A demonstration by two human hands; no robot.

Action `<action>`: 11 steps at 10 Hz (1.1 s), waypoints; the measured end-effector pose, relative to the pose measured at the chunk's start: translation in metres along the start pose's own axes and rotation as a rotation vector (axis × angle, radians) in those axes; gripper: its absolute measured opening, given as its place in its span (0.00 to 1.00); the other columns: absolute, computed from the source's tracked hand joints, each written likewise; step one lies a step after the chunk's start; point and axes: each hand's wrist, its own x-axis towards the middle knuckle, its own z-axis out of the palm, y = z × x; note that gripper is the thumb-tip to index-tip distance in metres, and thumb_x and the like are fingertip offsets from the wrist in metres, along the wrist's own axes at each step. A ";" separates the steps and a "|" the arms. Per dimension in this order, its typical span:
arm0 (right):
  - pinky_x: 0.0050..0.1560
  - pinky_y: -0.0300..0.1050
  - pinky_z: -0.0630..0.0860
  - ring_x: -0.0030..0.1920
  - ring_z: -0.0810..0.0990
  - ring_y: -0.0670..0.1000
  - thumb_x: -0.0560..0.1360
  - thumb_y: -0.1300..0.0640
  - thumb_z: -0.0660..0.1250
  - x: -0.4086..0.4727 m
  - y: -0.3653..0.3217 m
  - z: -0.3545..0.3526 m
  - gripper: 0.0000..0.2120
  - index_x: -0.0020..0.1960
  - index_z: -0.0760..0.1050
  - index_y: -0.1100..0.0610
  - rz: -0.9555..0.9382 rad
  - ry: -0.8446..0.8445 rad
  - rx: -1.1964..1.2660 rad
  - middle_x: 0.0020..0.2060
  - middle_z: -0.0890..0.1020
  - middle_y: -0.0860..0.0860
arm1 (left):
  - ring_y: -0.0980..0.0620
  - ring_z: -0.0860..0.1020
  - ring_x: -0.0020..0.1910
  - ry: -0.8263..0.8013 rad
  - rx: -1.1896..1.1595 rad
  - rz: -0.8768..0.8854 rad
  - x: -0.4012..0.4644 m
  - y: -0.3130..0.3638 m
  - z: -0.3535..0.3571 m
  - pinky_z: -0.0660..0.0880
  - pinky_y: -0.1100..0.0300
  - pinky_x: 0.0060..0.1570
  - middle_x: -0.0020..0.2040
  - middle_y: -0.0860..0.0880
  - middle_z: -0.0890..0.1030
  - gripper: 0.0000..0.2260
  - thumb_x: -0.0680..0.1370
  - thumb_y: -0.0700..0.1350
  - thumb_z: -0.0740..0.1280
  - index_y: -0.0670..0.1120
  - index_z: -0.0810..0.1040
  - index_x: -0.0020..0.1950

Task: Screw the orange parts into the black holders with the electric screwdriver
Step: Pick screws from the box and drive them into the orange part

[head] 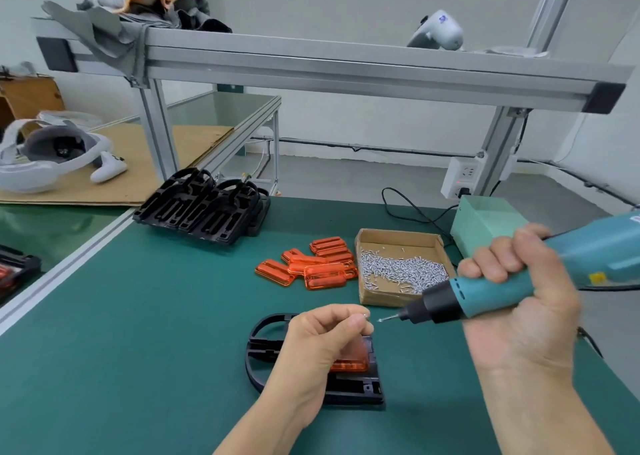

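Note:
A black holder (266,347) lies on the green mat near the front, with an orange part (349,364) seated in it, partly hidden by my left hand (322,343). That hand hovers above the holder and pinches a small silver screw (365,315) between thumb and fingertips. My right hand (519,298) grips the teal electric screwdriver (502,284), held nearly level with its bit tip (381,320) just right of the screw. Several loose orange parts (311,267) lie in a heap behind. A stack of black holders (204,205) stands farther back left.
A cardboard box of screws (401,271) sits right of the orange heap, a green power box (485,222) behind it with cables. An aluminium frame (311,63) spans overhead. A headset and controller (59,156) lie on cardboard at the left.

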 end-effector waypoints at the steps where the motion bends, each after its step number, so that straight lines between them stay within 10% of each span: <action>1: 0.30 0.35 0.68 0.25 0.65 0.43 0.72 0.60 0.62 -0.001 0.003 0.003 0.08 0.37 0.69 0.48 0.002 -0.002 0.002 0.26 0.66 0.43 | 0.54 0.76 0.31 -0.009 -0.045 -0.005 -0.002 -0.001 0.001 0.74 0.64 0.35 0.36 0.44 0.82 0.07 0.65 0.43 0.72 0.43 0.85 0.40; 11: 0.28 0.36 0.66 0.23 0.64 0.43 0.71 0.63 0.59 -0.004 0.013 -0.009 0.07 0.40 0.68 0.51 -0.064 -0.014 -0.040 0.24 0.65 0.44 | 0.55 0.75 0.33 -0.099 0.154 0.066 0.000 -0.005 0.002 0.74 0.65 0.38 0.34 0.45 0.82 0.04 0.69 0.42 0.71 0.43 0.85 0.39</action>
